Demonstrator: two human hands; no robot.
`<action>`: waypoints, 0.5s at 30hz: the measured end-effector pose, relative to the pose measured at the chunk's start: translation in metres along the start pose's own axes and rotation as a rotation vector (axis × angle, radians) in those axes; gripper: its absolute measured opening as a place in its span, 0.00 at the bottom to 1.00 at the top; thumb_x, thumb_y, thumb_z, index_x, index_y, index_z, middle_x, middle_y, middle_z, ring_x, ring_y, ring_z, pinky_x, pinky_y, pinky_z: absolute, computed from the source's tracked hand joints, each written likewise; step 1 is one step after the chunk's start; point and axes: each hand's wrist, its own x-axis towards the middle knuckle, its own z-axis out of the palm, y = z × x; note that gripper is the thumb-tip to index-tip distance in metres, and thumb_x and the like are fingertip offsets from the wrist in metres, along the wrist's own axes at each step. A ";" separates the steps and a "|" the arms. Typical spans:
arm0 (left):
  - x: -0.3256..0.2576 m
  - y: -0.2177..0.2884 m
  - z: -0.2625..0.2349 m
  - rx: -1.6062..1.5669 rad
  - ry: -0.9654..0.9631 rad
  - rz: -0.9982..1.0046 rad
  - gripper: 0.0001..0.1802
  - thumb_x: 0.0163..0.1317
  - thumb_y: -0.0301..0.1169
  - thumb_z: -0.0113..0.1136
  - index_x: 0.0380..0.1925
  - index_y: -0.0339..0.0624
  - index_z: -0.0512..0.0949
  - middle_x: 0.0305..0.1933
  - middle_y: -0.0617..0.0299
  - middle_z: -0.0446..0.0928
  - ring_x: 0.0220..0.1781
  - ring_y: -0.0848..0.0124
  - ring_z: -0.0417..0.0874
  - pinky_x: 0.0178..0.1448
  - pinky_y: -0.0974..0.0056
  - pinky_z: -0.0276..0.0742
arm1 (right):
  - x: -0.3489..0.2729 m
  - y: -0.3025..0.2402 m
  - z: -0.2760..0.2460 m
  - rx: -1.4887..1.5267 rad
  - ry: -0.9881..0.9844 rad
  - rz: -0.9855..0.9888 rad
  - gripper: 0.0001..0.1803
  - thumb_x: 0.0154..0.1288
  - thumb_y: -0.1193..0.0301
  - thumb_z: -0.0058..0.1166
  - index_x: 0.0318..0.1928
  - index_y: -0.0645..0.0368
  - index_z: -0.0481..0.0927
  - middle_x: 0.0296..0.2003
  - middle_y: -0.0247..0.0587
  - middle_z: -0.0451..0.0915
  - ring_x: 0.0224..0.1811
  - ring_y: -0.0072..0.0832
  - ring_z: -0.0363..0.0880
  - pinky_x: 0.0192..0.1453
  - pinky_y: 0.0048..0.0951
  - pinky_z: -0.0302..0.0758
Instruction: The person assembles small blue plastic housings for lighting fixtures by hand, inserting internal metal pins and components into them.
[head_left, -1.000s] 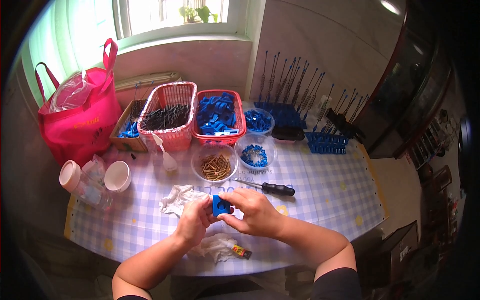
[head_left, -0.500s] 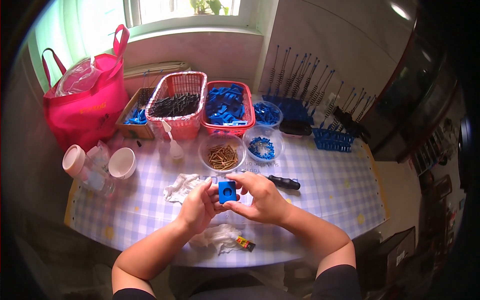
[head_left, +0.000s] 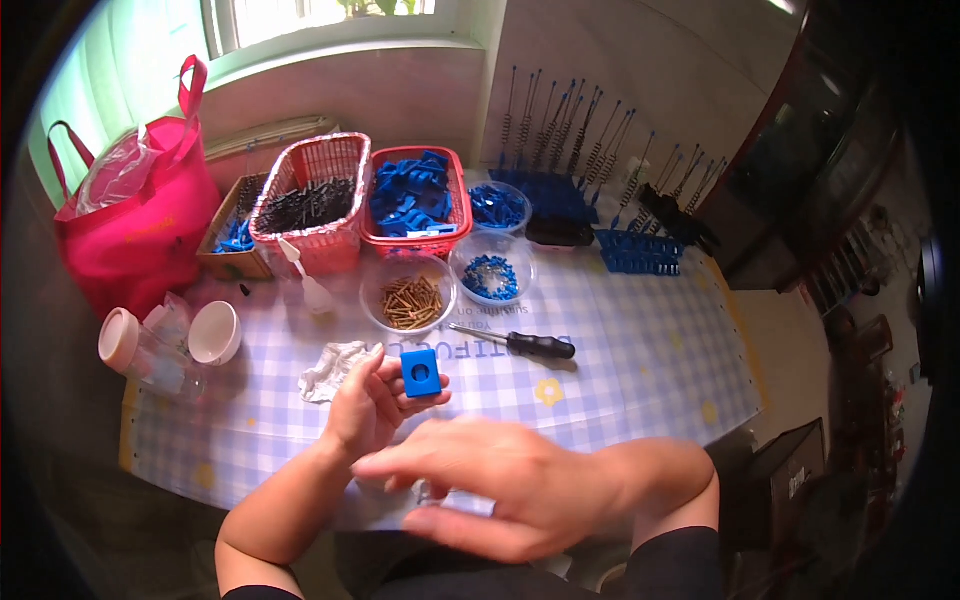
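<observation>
My left hand [head_left: 372, 408] holds a small blue rectangular block [head_left: 421, 373] with a round opening in its face, gripped between thumb and fingers. Lower and closer to me, my right hand [head_left: 490, 480] hovers with thumb and fingers apart, slightly blurred, and nothing shows in its grasp. It covers most of a crumpled white tissue; the small tube seen there earlier is hidden. Beyond my left wrist lies a crumpled white cloth [head_left: 335, 372]. A black-handled screwdriver [head_left: 540, 346] rests to the right of the block.
Clear tubs hold brass-coloured screws [head_left: 412, 303] and small blue parts [head_left: 490, 278]. Behind stand a red basket [head_left: 465, 215] of blue pieces and a pink basket [head_left: 335, 250] of dark rods. Spring-like rods in blue racks [head_left: 640, 252] stand at back right. A white bowl [head_left: 215, 333] sits left.
My right hand has left the blue block and come down toward me over the tissue. The block stays in my left hand. The whole view has shifted a little.
</observation>
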 end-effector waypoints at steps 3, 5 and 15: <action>0.009 -0.004 -0.003 0.045 -0.038 0.053 0.34 0.71 0.52 0.36 0.54 0.27 0.70 0.52 0.38 0.78 0.56 0.49 0.80 0.68 0.50 0.67 | 0.019 -0.016 0.024 0.269 0.018 -0.083 0.19 0.65 0.72 0.52 0.54 0.68 0.70 0.38 0.53 0.76 0.38 0.47 0.77 0.49 0.41 0.72; 0.001 -0.001 -0.006 0.064 -0.011 0.087 0.34 0.71 0.52 0.35 0.54 0.27 0.70 0.52 0.39 0.78 0.55 0.49 0.80 0.68 0.50 0.68 | 0.042 -0.040 0.040 0.320 -0.032 -0.063 0.17 0.64 0.71 0.52 0.52 0.63 0.73 0.38 0.53 0.78 0.40 0.47 0.79 0.48 0.41 0.75; -0.008 0.006 -0.003 0.041 -0.023 0.120 0.35 0.70 0.54 0.37 0.54 0.27 0.70 0.51 0.41 0.78 0.54 0.50 0.81 0.68 0.51 0.67 | 0.041 -0.059 0.037 0.369 0.101 -0.166 0.15 0.59 0.76 0.55 0.48 0.63 0.76 0.36 0.47 0.80 0.38 0.38 0.80 0.42 0.34 0.77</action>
